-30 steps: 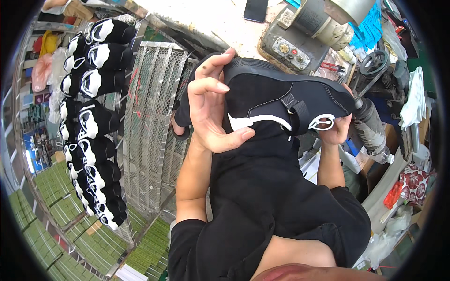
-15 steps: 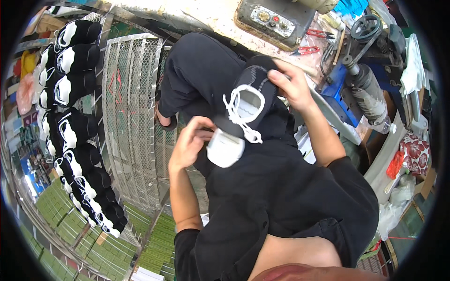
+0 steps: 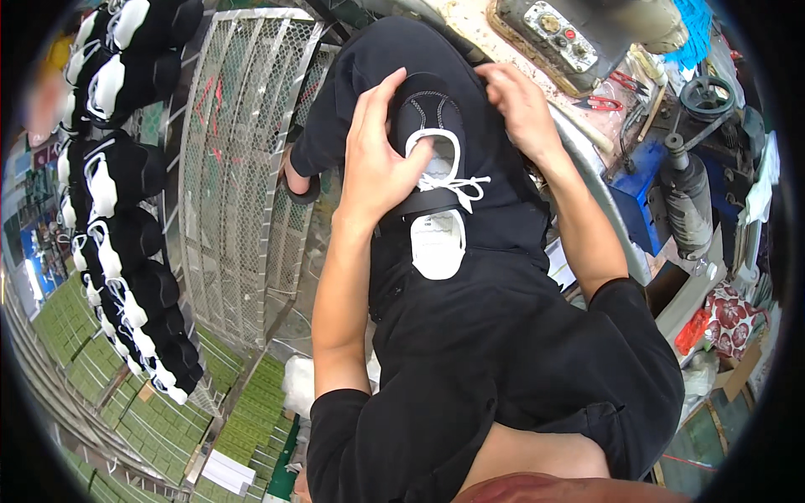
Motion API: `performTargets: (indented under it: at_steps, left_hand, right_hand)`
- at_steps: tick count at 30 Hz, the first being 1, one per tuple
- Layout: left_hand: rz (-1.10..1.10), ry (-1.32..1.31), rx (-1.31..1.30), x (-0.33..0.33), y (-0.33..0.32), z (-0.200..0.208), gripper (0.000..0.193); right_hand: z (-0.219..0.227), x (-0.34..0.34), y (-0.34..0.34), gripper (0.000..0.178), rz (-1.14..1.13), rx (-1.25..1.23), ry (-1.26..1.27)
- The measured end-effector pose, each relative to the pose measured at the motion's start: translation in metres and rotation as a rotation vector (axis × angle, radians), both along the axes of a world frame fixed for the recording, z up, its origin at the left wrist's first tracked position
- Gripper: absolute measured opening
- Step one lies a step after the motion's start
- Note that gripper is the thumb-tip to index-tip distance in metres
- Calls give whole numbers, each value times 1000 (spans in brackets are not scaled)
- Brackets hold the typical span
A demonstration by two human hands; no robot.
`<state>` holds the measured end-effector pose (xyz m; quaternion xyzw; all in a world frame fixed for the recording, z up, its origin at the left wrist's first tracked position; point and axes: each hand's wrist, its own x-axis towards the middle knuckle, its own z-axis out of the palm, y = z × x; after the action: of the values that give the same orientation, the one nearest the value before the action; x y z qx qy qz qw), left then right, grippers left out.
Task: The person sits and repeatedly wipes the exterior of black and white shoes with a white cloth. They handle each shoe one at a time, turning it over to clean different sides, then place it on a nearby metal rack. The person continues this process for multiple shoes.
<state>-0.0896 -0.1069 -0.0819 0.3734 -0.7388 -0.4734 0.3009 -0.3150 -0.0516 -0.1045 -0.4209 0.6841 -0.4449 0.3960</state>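
Observation:
A black shoe upper (image 3: pixel 438 107) lies on my lap, its stitched toe pointing away from me. It has a white-edged opening, a tied white cord (image 3: pixel 457 186), a dark band (image 3: pixel 432 201) across it and a white lining piece (image 3: pixel 438 251) at the near end. My left hand (image 3: pixel 379 159) grips the upper from the left, fingers along its side and thumb at the opening. To the right of the toe, apart from the upper, is my right hand (image 3: pixel 521 109), its fingers loosely bent and nothing visible in them.
Black-and-white uppers (image 3: pixel 105 184) hang in a long row at the left, beside a metal mesh rack (image 3: pixel 239 168). At the far right stands a worktable with a machine (image 3: pixel 553 42), red-handled thread snips (image 3: pixel 599 103) and a handwheel (image 3: pixel 706 98). A floral cloth (image 3: pixel 734 323) lies lower right.
The upper has turned straight and now lies toe-away on my lap. My left hand has moved up to its opening. My right hand has let go of the toe and moved off right.

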Motion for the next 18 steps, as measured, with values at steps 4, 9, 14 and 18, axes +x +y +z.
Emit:
performTargets:
  at_steps: [4,9,14,18]
  left_hand:
    - [216,91,-63,-8,18,-3,50]
    - [250,35,-256,-5,24,-13,40]
    - [266,50,-261,-5,29,-15,32]
    - [352,61,-325,-5,33,-20,22]
  right_hand:
    - [-5,-7,28,41,63,-66,-442]
    - [14,14,39,42,-127,-198,-534]
    - [19,10,35,22,-249,33,-1243]
    - [22,11,35,27,-205,106,-1325]
